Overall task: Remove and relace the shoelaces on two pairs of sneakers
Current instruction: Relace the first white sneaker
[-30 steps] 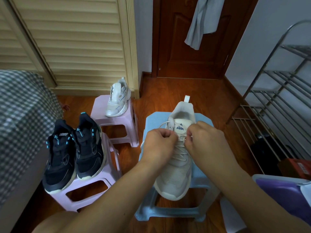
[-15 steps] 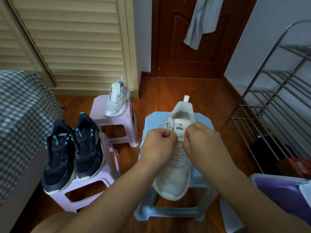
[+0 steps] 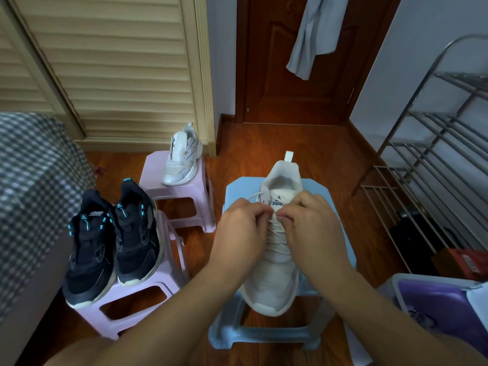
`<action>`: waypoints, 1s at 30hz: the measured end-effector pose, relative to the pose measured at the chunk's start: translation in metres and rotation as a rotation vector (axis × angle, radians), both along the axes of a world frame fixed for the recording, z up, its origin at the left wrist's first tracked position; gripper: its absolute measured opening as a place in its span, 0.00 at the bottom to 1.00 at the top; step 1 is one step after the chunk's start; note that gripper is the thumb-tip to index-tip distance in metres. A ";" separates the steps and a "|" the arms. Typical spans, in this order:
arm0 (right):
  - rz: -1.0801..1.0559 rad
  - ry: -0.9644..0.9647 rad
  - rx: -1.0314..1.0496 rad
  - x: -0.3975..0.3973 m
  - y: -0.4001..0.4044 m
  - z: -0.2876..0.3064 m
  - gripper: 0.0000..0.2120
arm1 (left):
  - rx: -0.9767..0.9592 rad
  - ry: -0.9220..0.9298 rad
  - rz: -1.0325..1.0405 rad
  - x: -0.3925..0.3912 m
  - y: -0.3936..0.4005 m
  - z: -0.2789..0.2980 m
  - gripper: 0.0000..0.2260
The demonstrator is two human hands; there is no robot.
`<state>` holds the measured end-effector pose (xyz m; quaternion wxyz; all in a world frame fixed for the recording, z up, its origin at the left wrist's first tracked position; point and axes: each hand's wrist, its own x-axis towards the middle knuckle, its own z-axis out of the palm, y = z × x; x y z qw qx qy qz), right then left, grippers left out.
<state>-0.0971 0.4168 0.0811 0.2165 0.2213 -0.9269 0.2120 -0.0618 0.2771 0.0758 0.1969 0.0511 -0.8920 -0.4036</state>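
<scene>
Fingers [image 3: 286,213] of both hands curled tight, tips nearly meeting over the top eyelets of the white sneaker [image 3: 274,276]. Left hand [image 3: 241,228] closed on the white shoelace [image 3: 276,235] at the left side of the tongue, a loose loop of lace arching up behind its knuckles. Right hand [image 3: 313,228] likewise pinched shut on the lace at the right side, thumb and forefinger pressed together just below the blue logo. Exactly which strand lay in which pinch: could not tell, the knuckles hiding it. Lace already crossed down through the lower eyelets, between the two wrists. Sneaker stood upright on the light blue stool [image 3: 340,233], toe toward the wearer of the camera, heel tab pointing at the brown door [image 3: 285,62]. Its white mate [image 3: 183,157] set alone on the far pink stool [image 3: 155,178], well apart, near the louvred closet door [image 3: 113,67]. Pair of black sneakers [image 3: 111,241] with teal accents parked side by side, touching, on the near pink stool [image 3: 169,276], left of the blue one. Checked fabric [image 3: 34,180] at the far left edge. Metal shoe rack [image 3: 435,154] against the right wall, a red box [image 3: 464,262] on the floor under it. Grey cloth [image 3: 314,33] hung on the door. Purple-topped container [image 3: 443,305] at the lower right corner, partly cut off by the frame.
</scene>
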 end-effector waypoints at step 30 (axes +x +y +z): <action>0.087 -0.289 0.023 -0.015 0.014 0.017 0.03 | -0.148 0.158 -0.057 -0.004 -0.035 0.038 0.04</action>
